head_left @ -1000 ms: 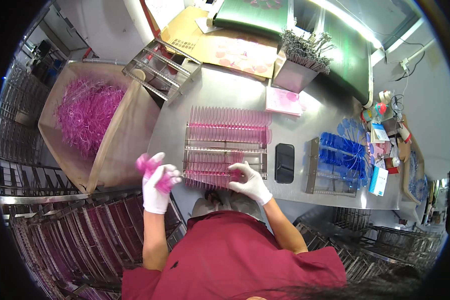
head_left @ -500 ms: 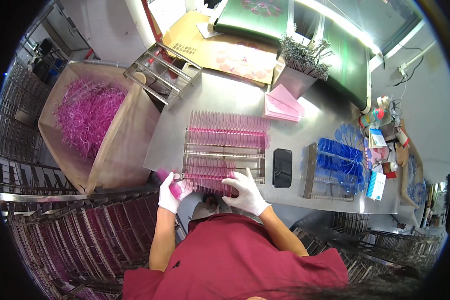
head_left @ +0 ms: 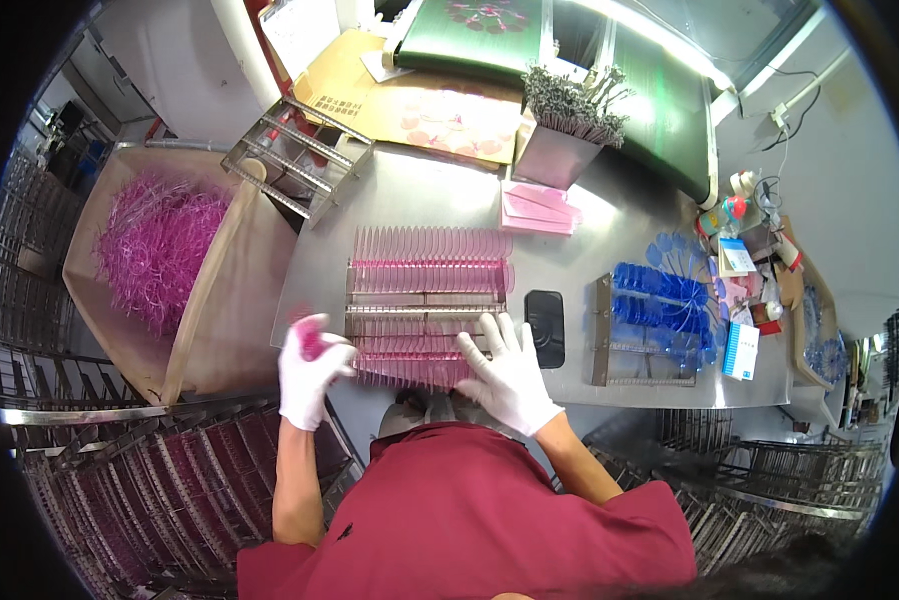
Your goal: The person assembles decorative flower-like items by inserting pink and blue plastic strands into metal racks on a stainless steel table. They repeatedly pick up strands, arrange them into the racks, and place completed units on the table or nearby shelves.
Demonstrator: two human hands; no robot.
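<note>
Head view: left hand (head_left: 310,368) hides most of its pink pieces (head_left: 311,343).

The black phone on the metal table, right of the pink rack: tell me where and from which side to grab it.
Grip the black phone across its two long edges, coming straight down from above. It lies flat on the metal table, so only the top face and thin sides are reachable. The gaps are narrow: the pink rack and the gloved right hand sit on its left, the blue rack on its right, so fingertips probably work best.
</note>
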